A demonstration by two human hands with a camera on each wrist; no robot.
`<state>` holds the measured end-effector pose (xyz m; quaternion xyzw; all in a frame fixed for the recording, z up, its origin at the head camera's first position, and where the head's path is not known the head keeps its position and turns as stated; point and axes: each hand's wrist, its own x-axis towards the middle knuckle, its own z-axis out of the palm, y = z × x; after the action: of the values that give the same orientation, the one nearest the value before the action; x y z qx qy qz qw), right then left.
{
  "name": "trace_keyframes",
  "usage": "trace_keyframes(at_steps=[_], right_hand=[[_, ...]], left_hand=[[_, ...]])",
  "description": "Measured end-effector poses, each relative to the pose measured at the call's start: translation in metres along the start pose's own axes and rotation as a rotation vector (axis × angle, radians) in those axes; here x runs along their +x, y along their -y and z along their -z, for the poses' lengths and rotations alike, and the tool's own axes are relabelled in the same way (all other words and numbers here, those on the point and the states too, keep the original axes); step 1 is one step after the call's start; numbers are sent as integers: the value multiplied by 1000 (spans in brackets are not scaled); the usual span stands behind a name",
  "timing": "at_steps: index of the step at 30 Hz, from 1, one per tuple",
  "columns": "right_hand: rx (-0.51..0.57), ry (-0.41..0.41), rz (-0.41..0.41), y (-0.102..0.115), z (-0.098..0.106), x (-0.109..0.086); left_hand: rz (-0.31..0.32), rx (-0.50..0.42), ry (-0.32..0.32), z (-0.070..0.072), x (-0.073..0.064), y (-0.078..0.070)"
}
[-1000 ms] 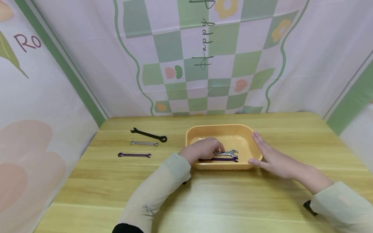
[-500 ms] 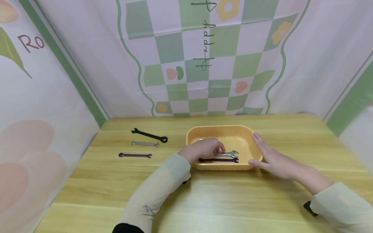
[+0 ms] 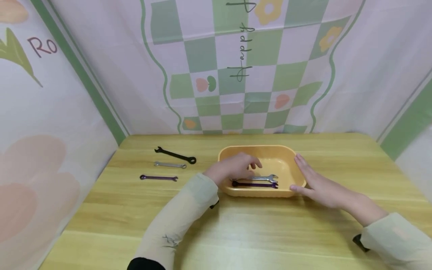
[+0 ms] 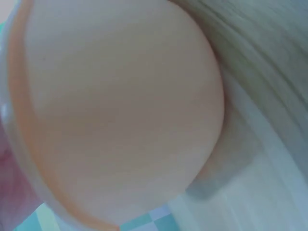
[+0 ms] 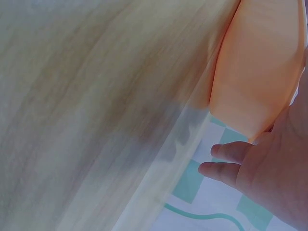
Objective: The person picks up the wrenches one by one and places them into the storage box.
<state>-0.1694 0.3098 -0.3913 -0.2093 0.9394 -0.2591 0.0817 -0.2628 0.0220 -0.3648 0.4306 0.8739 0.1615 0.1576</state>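
An orange plastic bin point(image 3: 263, 193) sits on the wooden table. Inside it, near the front wall, a silver wrench point(image 3: 264, 178) lies alongside a purple wrench point(image 3: 254, 184). My left hand point(image 3: 237, 166) reaches over the bin's left end, fingers loosely bent above the silver wrench and holding nothing; it covers that wrench's left end. At the right end my right hand point(image 3: 318, 185) rests against the bin, fingers straight along the wall and thumb at the near corner. The right wrist view shows the same hand point(image 5: 274, 168) beside the bin wall point(image 5: 260, 62).
Left of the bin, a black wrench point(image 3: 175, 155), a small silver wrench point(image 3: 170, 165) and another purple wrench point(image 3: 158, 177) lie spaced apart on the table point(image 3: 256, 232). A patterned cloth point(image 3: 229, 90) hangs behind the table's far edge.
My left hand has let go of the silver wrench and risen slightly, its fingers loosening; the wrench stays in the bin. The right hand keeps its place against the bin.
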Motion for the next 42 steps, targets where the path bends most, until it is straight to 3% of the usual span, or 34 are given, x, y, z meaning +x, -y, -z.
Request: trace_keyframes(at_steps=[16, 29, 42], right_hand=[[25, 0, 1, -5, -3, -2], [17, -2, -4, -5, 0, 0], [20, -4, 12, -5, 0, 3]], left_hand=[[-49, 10, -32, 10, -12, -4], [-104, 39, -93, 13, -28, 2], [-70, 31, -129, 15, -52, 12]])
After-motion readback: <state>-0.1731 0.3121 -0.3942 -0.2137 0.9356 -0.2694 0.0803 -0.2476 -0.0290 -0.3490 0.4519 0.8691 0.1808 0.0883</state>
